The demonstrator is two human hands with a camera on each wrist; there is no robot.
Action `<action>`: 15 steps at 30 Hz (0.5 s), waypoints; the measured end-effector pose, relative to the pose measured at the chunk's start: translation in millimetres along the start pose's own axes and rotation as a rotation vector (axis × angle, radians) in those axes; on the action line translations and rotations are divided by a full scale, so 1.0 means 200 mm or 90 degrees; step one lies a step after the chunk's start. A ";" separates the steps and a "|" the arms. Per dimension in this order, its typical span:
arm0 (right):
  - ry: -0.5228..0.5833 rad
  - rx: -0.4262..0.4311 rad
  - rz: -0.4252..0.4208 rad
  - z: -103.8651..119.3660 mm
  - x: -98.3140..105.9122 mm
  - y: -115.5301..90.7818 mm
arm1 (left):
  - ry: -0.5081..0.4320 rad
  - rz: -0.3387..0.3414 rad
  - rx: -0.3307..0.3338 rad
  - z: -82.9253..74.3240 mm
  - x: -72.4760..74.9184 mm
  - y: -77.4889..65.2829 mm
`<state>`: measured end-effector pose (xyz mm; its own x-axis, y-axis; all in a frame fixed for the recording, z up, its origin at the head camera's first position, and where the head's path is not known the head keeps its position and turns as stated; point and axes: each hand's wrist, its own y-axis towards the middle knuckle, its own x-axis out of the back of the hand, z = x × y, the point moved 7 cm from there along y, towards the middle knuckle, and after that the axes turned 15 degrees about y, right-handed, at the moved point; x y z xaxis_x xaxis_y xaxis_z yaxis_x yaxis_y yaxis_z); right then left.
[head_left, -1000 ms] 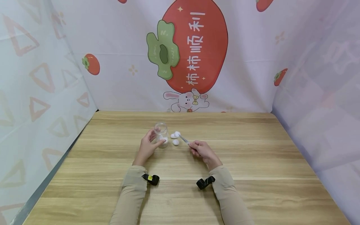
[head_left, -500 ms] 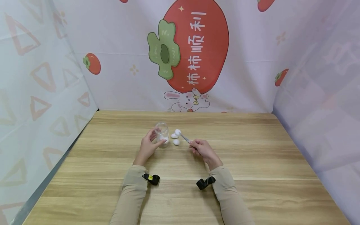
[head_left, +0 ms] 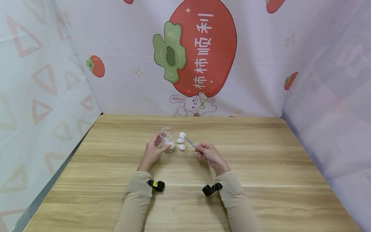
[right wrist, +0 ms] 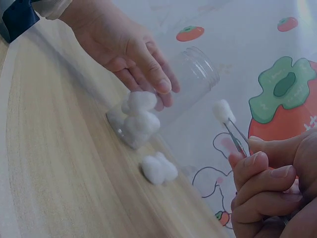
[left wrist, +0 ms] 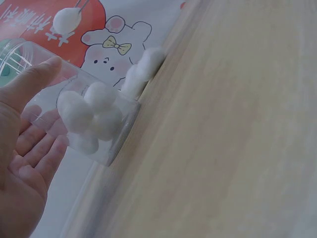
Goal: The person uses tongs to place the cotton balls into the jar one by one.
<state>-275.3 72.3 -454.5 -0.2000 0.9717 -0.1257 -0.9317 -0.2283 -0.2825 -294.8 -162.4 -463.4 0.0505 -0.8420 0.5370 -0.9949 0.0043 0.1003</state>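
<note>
Tweezed cotton ball [right wrist: 224, 111] has come up a bit since a second ago — it looked right up against one of the loose ones, now it's in the air; going left to right, the left hand [head_left: 153, 153] has its thumb and fingers curled round a clear jar [head_left: 167, 133], which stands upright on the wooden table [head_left: 261, 161] with a little heap of white cotton [left wrist: 94, 116] at the bottom; just right of the jar, two loose cotton balls [head_left: 180, 141] sit on the table side by side; the tweezed one is up beside the jar, nipped in the tips of some silver tweezers [head_left: 190, 141]; furthest right, the right hand [head_left: 210, 157] pinches those tweezers — thumb and bent fingers squeezed in narrow, clear of the table.
</note>
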 end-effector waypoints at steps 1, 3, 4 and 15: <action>-0.004 0.003 0.000 0.01 0.00 0.00 | 0.001 0.001 -0.002 0.00 0.00 0.00; -0.006 0.008 0.005 0.02 0.00 -0.01 | 0.003 0.001 -0.001 0.00 0.00 0.00; -0.006 0.011 0.007 0.03 -0.01 -0.01 | 0.004 0.000 0.000 0.00 0.00 0.00; -0.008 0.020 0.022 0.09 -0.03 -0.02 | 0.010 -0.003 0.001 0.00 0.00 0.00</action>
<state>-275.3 68.5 -434.7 -0.2359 0.9639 -0.1232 -0.9332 -0.2601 -0.2480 -294.7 -161.9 -464.5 0.0567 -0.8333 0.5498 -0.9948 -0.0002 0.1023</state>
